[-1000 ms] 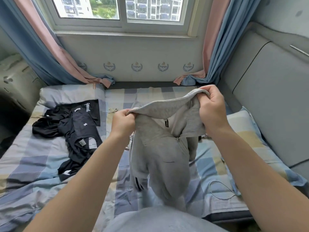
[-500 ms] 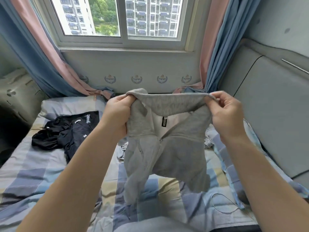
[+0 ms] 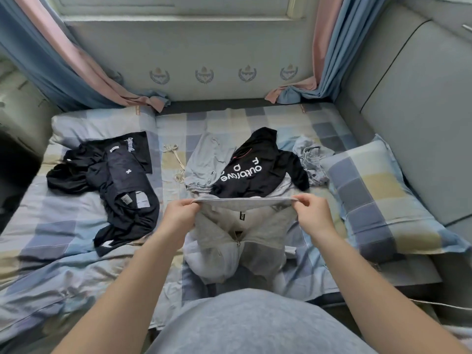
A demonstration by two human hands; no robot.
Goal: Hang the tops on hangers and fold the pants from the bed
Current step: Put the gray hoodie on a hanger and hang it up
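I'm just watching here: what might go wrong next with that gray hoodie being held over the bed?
1. The left hand and right hand both pinch the top edge of the gray hoodie, and no hanger shows; freeing a hand to fetch one may let it slump.
2. Its zipper looks partly open, so it might slip off a hanger.

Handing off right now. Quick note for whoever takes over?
Left grip and right grip each pinch the neck edge of the grey zip hoodie, its lower half bunched on the bed.
Black printed top, pale grey garment and black pile lie on the bed.
Done: nothing hung that shows; no hanger in view.
Left: hang tops, fold pants.
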